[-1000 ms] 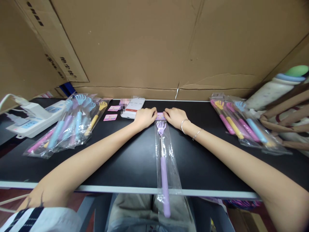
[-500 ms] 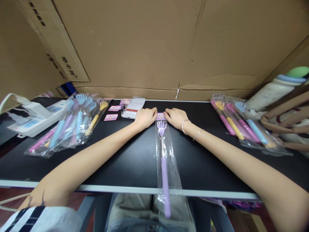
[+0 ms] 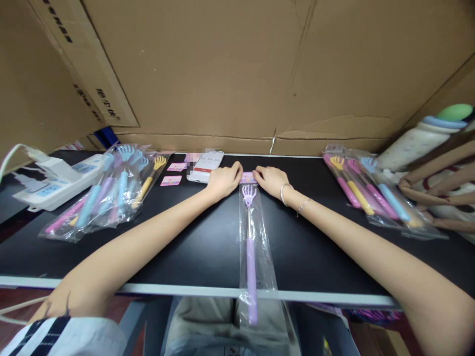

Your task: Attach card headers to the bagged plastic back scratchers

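Note:
A purple back scratcher [image 3: 251, 252] lies in a long clear bag [image 3: 262, 257] down the middle of the black table [image 3: 208, 237]; its handle end hangs over the near edge. A small pink label [image 3: 247, 177] sits at the bag's far end. My left hand [image 3: 222, 180] and my right hand [image 3: 270, 180] pinch that end from either side, fingers closed on the label and bag top. Two thin bracelets circle my right wrist.
A pile of bagged scratchers [image 3: 107, 190] lies at left, another pile [image 3: 371, 190] at right. A phone [image 3: 206, 165] and pink labels [image 3: 169, 180] lie behind my left hand. A white power strip [image 3: 55, 183] is far left, a bottle [image 3: 423, 136] and bag straps far right. Cardboard walls stand behind.
The bagged purple scratcher has slid a little away from me, so less of its handle hangs over the table edge. Both hands stay at the bag's far end.

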A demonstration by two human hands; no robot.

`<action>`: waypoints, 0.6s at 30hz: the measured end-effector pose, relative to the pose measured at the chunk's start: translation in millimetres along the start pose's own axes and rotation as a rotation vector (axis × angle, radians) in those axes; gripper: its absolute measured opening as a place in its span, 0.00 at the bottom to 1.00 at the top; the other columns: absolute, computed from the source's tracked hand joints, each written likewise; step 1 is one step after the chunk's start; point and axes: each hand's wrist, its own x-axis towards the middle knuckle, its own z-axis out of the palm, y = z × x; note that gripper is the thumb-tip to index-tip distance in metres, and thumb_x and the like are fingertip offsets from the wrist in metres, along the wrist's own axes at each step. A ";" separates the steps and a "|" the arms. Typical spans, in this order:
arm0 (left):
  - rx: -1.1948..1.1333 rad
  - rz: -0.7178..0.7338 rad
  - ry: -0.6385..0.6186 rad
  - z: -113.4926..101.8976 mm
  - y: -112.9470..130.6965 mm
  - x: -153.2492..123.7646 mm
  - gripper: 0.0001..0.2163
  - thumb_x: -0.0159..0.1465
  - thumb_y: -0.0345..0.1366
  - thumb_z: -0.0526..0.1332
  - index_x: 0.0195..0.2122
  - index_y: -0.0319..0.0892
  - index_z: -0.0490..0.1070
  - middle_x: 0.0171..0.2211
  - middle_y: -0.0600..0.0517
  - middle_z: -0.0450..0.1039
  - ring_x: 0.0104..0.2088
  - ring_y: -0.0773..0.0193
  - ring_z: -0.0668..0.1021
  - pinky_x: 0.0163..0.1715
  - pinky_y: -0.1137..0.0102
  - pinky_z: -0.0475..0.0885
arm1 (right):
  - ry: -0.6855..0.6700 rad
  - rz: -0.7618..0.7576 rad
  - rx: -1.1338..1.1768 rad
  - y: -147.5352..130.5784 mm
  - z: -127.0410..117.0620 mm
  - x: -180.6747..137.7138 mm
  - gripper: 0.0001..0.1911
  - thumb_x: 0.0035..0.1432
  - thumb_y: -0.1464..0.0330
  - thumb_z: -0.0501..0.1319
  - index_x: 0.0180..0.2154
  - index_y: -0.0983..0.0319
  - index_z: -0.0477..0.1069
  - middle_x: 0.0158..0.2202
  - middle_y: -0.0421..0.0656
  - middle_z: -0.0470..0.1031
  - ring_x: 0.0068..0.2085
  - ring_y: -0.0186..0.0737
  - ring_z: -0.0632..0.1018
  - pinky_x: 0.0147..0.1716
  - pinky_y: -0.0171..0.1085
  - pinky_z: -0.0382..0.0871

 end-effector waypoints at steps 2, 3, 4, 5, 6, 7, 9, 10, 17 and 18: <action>-0.025 0.000 0.011 -0.2 0.1 -0.2 0.17 0.70 0.43 0.42 0.52 0.43 0.62 0.36 0.46 0.78 0.38 0.56 0.80 0.37 0.67 0.69 | -0.004 0.027 0.051 1.8 0.0 1.6 0.22 0.66 0.59 0.43 0.41 0.59 0.73 0.39 0.46 0.79 0.39 0.43 0.78 0.30 0.35 0.57; -0.035 0.000 0.010 -0.3 0.1 -0.2 0.17 0.70 0.43 0.42 0.52 0.44 0.62 0.37 0.47 0.78 0.38 0.55 0.80 0.37 0.67 0.69 | -0.005 0.043 0.078 2.5 -0.3 2.3 0.21 0.66 0.59 0.43 0.41 0.59 0.73 0.38 0.45 0.79 0.38 0.42 0.78 0.30 0.35 0.57; -0.040 -0.001 0.006 -0.4 0.1 -0.2 0.17 0.70 0.43 0.43 0.52 0.44 0.62 0.37 0.47 0.78 0.39 0.56 0.80 0.38 0.67 0.69 | -0.004 0.059 0.105 3.0 -0.8 2.8 0.21 0.66 0.59 0.44 0.40 0.58 0.73 0.38 0.45 0.79 0.38 0.42 0.78 0.29 0.35 0.56; -0.042 -0.002 0.001 -0.5 0.1 -0.1 0.17 0.69 0.43 0.44 0.52 0.44 0.62 0.38 0.47 0.78 0.39 0.56 0.80 0.38 0.67 0.69 | -0.002 0.076 0.129 3.4 -1.3 3.2 0.20 0.65 0.59 0.44 0.39 0.58 0.73 0.37 0.44 0.79 0.38 0.42 0.78 0.29 0.35 0.56; -0.043 -0.004 -0.005 -0.5 0.1 0.0 0.16 0.69 0.43 0.44 0.53 0.44 0.63 0.38 0.47 0.78 0.40 0.56 0.79 0.38 0.68 0.69 | 0.002 0.093 0.150 3.7 -1.7 3.4 0.20 0.65 0.58 0.45 0.38 0.58 0.74 0.36 0.43 0.79 0.37 0.41 0.78 0.29 0.35 0.56; -0.044 -0.004 -0.009 -0.3 0.1 0.2 0.16 0.69 0.43 0.45 0.53 0.44 0.63 0.38 0.47 0.78 0.40 0.56 0.79 0.39 0.68 0.69 | 0.006 0.109 0.168 3.9 -1.9 3.6 0.20 0.64 0.57 0.47 0.36 0.58 0.74 0.35 0.43 0.79 0.37 0.41 0.77 0.29 0.34 0.56; -0.050 -0.003 -0.010 0.3 0.0 0.6 0.16 0.68 0.43 0.47 0.53 0.45 0.64 0.39 0.47 0.78 0.41 0.56 0.79 0.39 0.68 0.69 | 0.015 0.135 0.185 4.3 -1.6 3.8 0.20 0.62 0.54 0.49 0.33 0.58 0.73 0.33 0.42 0.79 0.35 0.41 0.77 0.28 0.34 0.56; -0.054 -0.002 -0.008 0.6 -0.2 0.7 0.16 0.68 0.42 0.47 0.53 0.46 0.65 0.39 0.47 0.78 0.41 0.56 0.79 0.39 0.67 0.69 | 0.019 0.142 0.186 4.5 -1.1 3.9 0.20 0.61 0.53 0.50 0.32 0.58 0.73 0.32 0.42 0.78 0.35 0.41 0.77 0.28 0.34 0.56; -0.076 0.030 0.050 -0.8 0.3 -2.5 0.15 0.68 0.40 0.47 0.51 0.47 0.67 0.34 0.50 0.78 0.37 0.58 0.79 0.35 0.70 0.67 | 0.037 0.132 0.186 6.8 1.9 4.9 0.18 0.62 0.56 0.49 0.33 0.58 0.72 0.32 0.42 0.78 0.34 0.40 0.76 0.28 0.34 0.56; -0.084 0.041 0.068 -1.5 0.6 -3.4 0.14 0.68 0.39 0.47 0.50 0.47 0.67 0.33 0.51 0.78 0.37 0.59 0.79 0.34 0.70 0.67 | 0.036 0.132 0.186 7.0 1.8 5.0 0.18 0.62 0.57 0.49 0.34 0.58 0.73 0.33 0.42 0.78 0.34 0.40 0.76 0.28 0.34 0.56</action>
